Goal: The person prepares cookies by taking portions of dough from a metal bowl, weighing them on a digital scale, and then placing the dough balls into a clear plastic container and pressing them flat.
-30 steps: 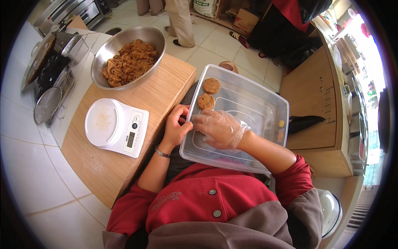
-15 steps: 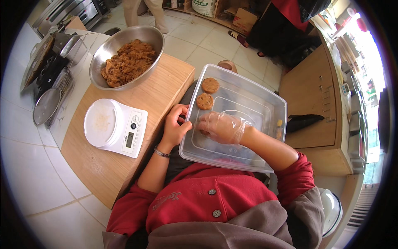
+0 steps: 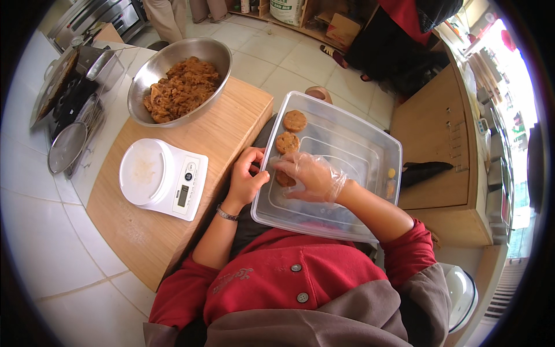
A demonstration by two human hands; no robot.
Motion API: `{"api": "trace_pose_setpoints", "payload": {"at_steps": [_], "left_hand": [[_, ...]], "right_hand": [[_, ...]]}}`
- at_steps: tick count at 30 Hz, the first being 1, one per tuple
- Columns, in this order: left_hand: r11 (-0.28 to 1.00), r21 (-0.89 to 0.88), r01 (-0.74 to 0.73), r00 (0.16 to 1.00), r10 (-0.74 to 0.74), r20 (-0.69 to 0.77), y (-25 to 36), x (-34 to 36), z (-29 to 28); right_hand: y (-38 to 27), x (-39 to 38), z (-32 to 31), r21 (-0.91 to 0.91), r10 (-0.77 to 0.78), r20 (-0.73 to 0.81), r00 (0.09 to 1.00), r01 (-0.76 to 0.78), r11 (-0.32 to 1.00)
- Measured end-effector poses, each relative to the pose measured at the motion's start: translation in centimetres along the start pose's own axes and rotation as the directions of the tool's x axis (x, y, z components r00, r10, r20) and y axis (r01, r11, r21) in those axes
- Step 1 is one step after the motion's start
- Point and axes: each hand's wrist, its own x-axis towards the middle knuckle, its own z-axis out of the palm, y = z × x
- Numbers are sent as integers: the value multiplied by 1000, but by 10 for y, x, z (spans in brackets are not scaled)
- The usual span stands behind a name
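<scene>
A clear plastic container [image 3: 358, 168] rests on my lap, tilted a little. Its left rim is pinched between the thumb and curled fingers of my bare left hand [image 3: 248, 176]. Inside, three round brown dough discs with darker bits line the left side: a far disc [image 3: 295, 121], a middle disc [image 3: 287, 142] and a near disc [image 3: 285, 178]. My right hand [image 3: 309, 176], in a thin clear plastic glove, is over the near disc. Its fingers and thumb are apart around that disc, which shows between them; whether they touch it is hard to tell.
On the wooden board [image 3: 139, 243] at left stand a steel bowl [image 3: 136, 98] of brown dough and a white kitchen scale [image 3: 191, 179]. Strainers [image 3: 68, 147] lie farther left. A wooden cabinet [image 3: 430, 150] is at right. Other people stand on the tiled floor beyond.
My right hand has opened and shifted slightly right, so the near disc shows more. My left hand keeps its hold on the rim. A second person's legs have appeared at the far side.
</scene>
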Motion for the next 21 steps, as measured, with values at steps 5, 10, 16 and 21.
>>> {"api": "trace_pose_setpoints", "payload": {"at_steps": [5, 10, 16, 21], "left_hand": [[1000, 14, 18, 1000, -18, 16, 1, 0, -1], [1000, 0, 26, 1000, -26, 12, -2, 0, -2], [998, -33, 53, 999, -52, 13, -3, -1, -2], [999, -31, 20, 1000, -20, 7, -1, 1, 1]], "right_hand": [[9, 5, 17, -1, -109, -32, 994, 109, 994], [14, -23, 10, -49, -258, -370, 892, 259, 965], [24, -39, 29, -321, -366, -112, 924, 315, 893], [25, -29, 47, -327, -350, -40, 936, 319, 890]]}}
